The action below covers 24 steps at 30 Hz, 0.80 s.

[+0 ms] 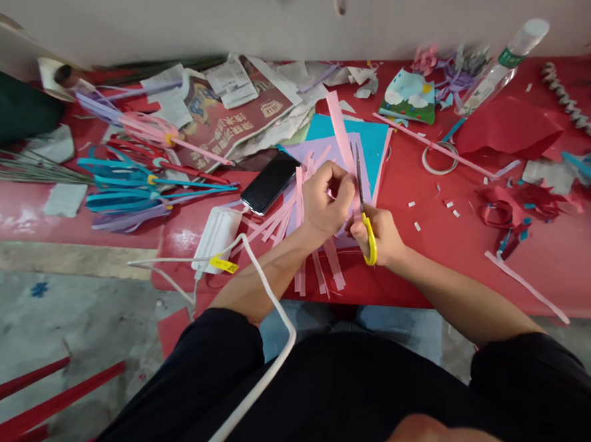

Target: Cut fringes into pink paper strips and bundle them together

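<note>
My left hand is closed around a pink paper sheet that rises away from me over the red table. My right hand grips yellow-handled scissors, whose blades point up along the pink paper's right edge. Several cut pink strips hang and lie below both hands. A blue sheet and a purple sheet lie under the pink paper.
A black phone lies left of my hands, beside a white charger with its cable. Paper flowers, newspapers, a tape ring, a plastic bottle, red paper and scraps litter the table.
</note>
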### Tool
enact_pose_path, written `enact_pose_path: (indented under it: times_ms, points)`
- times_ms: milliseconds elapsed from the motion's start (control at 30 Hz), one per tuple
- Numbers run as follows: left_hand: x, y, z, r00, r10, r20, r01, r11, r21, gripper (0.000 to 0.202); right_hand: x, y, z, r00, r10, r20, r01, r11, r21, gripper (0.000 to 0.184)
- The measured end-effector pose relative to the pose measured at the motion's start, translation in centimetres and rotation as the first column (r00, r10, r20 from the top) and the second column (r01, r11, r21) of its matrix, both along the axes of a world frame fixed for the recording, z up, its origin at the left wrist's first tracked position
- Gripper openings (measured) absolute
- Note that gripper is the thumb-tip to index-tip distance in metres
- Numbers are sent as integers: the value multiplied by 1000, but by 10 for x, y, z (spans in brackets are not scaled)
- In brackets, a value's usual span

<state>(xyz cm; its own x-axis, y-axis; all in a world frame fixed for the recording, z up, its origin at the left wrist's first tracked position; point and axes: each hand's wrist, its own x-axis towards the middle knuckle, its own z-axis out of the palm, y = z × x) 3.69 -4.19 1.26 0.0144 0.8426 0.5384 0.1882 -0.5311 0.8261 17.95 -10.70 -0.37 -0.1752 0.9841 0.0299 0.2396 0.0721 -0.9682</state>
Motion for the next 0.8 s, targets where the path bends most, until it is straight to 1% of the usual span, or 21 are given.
enact_pose_path:
  times_ms: [267,433,667,800]
  points:
    - [-1,2,-2,1000,-15,13,15,999,50,33,0,0,1,999,-9,35,9,1000,5,74]
    - [-2,3,-3,1000,-16,9,16,998,60,34,0,1,0,999,-3,42,2,1000,16,73]
    - [-2,4,-2,1000,-9,2,9,999,31,40,0,1,-3,997,-23,72,21,999,30,74]
    - [-2,4,-3,1000,-23,15,22,999,44,39,0,1,-5,997,-25,73,23,999,37,74]
